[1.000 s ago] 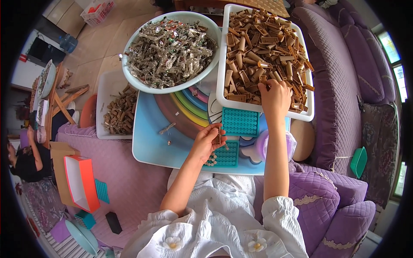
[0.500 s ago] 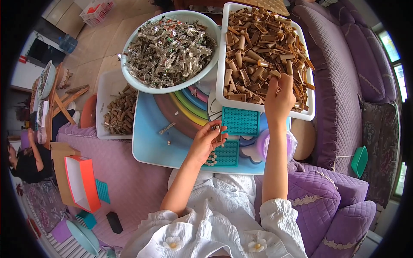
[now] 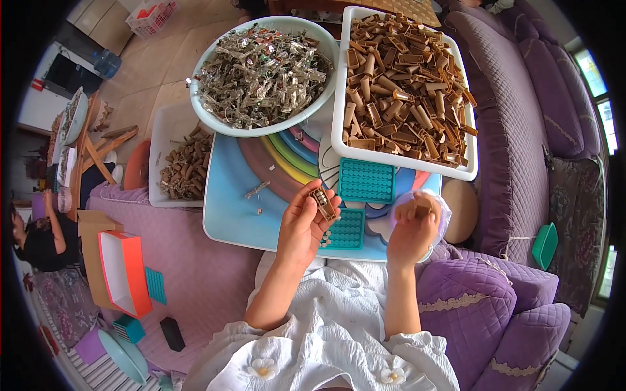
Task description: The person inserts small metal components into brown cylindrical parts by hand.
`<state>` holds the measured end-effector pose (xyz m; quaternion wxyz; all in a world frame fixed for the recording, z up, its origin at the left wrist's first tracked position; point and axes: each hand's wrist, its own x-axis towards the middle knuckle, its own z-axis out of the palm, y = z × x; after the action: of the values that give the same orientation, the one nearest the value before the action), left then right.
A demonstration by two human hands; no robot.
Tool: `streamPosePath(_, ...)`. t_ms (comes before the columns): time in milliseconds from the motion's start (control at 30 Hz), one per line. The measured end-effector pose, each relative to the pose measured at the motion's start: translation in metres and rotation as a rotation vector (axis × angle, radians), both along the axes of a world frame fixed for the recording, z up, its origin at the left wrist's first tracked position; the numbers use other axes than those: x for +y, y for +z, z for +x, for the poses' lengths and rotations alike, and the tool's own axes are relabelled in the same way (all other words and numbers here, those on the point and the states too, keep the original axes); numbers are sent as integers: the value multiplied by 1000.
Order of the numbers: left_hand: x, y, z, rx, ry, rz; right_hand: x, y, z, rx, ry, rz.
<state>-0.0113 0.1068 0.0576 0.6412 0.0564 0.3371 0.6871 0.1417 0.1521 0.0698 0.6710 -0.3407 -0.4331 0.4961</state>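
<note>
My left hand [image 3: 301, 218] is closed around a brown half-shell [image 3: 323, 204] with small metallic parts inside, its hollow side facing up. In my right hand [image 3: 413, 229], raised over a pale purple round container, the fingers pinch another brown half-shell [image 3: 423, 208]. Beyond it stands a white tray [image 3: 336, 124] heaped with similar brown shells. Two teal moulded trays lie under and beside my left hand: the farther one [image 3: 367, 182] is fully visible, and the nearer one [image 3: 347, 229] is partly covered by the hand. Small pale beads rest at the nearer tray's left edge.
A pale basin [image 3: 195, 107] piled with clear, shiny wired pieces stands at the back left. Left of the table [image 3: 225, 218] is a white bin [image 3: 155, 169] of brown assembled pieces. A small wired piece [image 3: 257, 189] lies on the tabletop. Another person [image 3: 49, 231] sits at far left.
My right hand has come out of the white tray toward me, now holding a brown half-shell. My left hand has turned so its shell's inside faces up.
</note>
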Motion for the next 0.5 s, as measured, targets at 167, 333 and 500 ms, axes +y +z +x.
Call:
streamPosePath(167, -21, 16, 4, 23, 19, 85, -23, 8, 1, 447, 164, -302)
streamPosePath(333, -38, 32, 14, 96, 45, 193, -47, 32, -1, 441, 304, -411)
streamPosePath(500, -54, 39, 29, 138, 93, 275, -72, 44, -15, 281, 273, -427)
